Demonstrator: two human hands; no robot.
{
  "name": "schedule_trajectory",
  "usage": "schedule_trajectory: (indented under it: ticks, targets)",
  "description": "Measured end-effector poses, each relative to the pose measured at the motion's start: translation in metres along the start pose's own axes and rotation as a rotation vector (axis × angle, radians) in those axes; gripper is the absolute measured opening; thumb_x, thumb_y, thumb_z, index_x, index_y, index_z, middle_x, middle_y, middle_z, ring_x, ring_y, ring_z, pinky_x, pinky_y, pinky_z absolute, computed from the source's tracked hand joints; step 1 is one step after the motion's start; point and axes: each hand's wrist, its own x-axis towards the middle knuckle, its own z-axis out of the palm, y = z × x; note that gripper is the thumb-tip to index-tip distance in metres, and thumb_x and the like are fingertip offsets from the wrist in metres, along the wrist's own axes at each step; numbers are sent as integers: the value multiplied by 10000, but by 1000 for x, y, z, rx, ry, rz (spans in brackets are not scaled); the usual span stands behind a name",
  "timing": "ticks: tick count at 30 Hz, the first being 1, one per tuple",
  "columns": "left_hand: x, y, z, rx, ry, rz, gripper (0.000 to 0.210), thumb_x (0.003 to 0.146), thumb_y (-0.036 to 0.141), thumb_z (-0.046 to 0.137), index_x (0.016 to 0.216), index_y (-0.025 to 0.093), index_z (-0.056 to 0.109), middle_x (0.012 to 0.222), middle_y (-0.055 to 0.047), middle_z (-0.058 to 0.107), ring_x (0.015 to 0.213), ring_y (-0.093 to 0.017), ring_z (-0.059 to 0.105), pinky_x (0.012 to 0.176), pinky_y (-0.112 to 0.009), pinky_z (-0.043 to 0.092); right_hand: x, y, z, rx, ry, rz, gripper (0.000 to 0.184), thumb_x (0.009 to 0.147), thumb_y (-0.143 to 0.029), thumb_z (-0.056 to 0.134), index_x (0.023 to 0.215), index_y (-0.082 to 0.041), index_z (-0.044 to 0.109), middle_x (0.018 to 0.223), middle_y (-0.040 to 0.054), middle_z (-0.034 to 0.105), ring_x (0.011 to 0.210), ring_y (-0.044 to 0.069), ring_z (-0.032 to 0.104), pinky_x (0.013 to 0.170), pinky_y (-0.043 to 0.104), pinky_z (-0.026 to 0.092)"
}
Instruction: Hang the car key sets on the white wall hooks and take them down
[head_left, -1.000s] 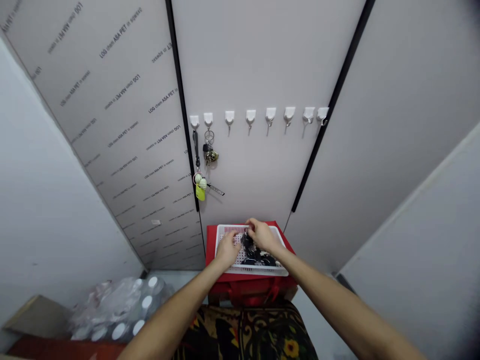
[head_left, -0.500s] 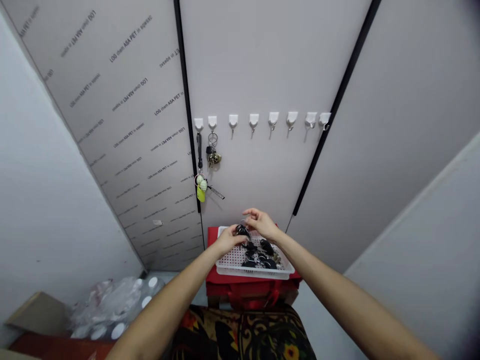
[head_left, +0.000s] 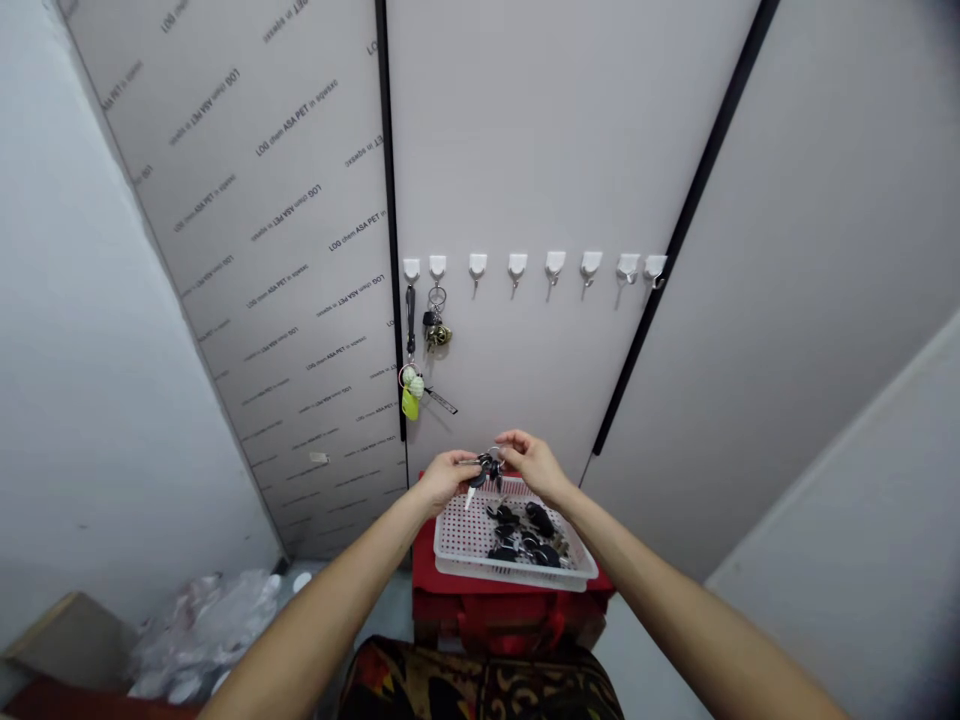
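Observation:
My left hand [head_left: 448, 477] pinches a bunch of black-headed keys [head_left: 481, 474], one silver blade pointing down. On the other side, my right hand [head_left: 531, 462] is closed on the ring at the top of the same bunch. Both hands are just above the far edge of a white perforated basket [head_left: 459, 530]. More black keys [head_left: 529, 535] lie loose in the basket, mostly toward its right side. On the panel beyond, a lanyard with a yellow-green tag [head_left: 410, 402] hangs from the leftmost hook, and a brassy key bunch [head_left: 437, 335] from the second.
A row of several white hooks [head_left: 517, 264] runs across the grey panel [head_left: 570, 130]. Under the basket is a red bag [head_left: 480, 605]. Clear plastic wrapping with bottles [head_left: 206, 630] lies on the floor at left, beside a cardboard piece [head_left: 71, 640].
Both hands have lifted the key bunch slightly away from the basket, so its blades now show more plainly. The view has tilted, shifting the hooks and basket lower in the picture.

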Motion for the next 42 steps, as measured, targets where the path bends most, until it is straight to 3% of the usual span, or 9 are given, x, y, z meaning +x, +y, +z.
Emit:
schedule_trajectory:
  ticks: [7, 11, 15, 20, 23, 25, 29, 35, 42]
  targets:
    - [-5, -1, 5, 20, -71, 31, 224, 500, 170, 579, 695, 122, 480, 525, 38, 493, 412, -29, 426, 390, -142, 276, 2, -1, 10, 42, -27, 8, 187, 556, -238, 477, 720, -156, 439, 527, -57, 443, 439, 44, 412, 458, 200, 374]
    - [-2, 5, 3, -135, 37, 55, 183, 529, 195, 550, 671, 132, 455, 541, 43, 486, 387, -19, 411, 370, -137, 250, 1, 7, 8, -178, -125, -109, 300, 540, -235, 520, 820, -150, 450, 644, -21, 495, 538, 62, 453, 501, 192, 370]
    - [-1, 10, 2, -127, 63, 65, 167, 537, 197, 537, 672, 138, 459, 559, 42, 488, 387, -21, 411, 368, -140, 242, -3, 13, 6, -418, -199, -156, 282, 613, -267, 449, 866, -144, 457, 553, -32, 493, 437, 58, 406, 430, 183, 322]
    - [-1, 19, -4, 190, 141, 168, 195, 520, 157, 541, 710, 135, 502, 594, 16, 525, 489, -57, 455, 455, -166, 321, 0, -11, -4, -752, -193, -292, 289, 691, -327, 324, 572, -147, 515, 486, -5, 510, 451, 80, 429, 469, 195, 315]
    - [2, 31, -6, 455, 225, 372, 315, 466, 134, 583, 778, 152, 541, 781, -31, 564, 736, -124, 479, 654, -207, 354, 6, -36, -8, -854, -231, -320, 296, 689, -313, 328, 513, -149, 502, 464, 6, 523, 425, 78, 432, 460, 191, 315]
    - [5, 42, -4, 563, 161, 487, 268, 513, 187, 558, 780, 168, 557, 827, -28, 564, 803, -141, 461, 704, -214, 338, 10, -55, -7, -870, -252, -351, 267, 677, -299, 347, 516, -151, 501, 471, 7, 532, 423, 76, 438, 453, 187, 316]
    - [16, 66, 10, 606, -37, 528, 176, 630, 250, 427, 645, 133, 557, 604, 1, 551, 600, -106, 469, 578, -199, 347, 24, -89, 0, -794, -166, -406, 182, 621, -270, 421, 505, -150, 492, 448, -10, 508, 423, 73, 433, 449, 186, 320]
    - [30, 120, 39, 384, 55, 508, 211, 671, 221, 354, 519, 112, 451, 472, 11, 463, 439, -50, 399, 446, -167, 295, 62, -118, 10, -310, 6, -368, 147, 588, -290, 457, 581, -145, 476, 407, -48, 441, 365, 60, 399, 396, 193, 338]
    - [53, 168, 49, 240, 73, 480, 187, 684, 176, 353, 511, 122, 398, 416, 29, 423, 389, -47, 406, 437, -173, 304, 108, -146, 19, -238, 143, -375, 184, 596, -291, 449, 484, -147, 441, 352, -53, 380, 298, 52, 339, 289, 186, 288]
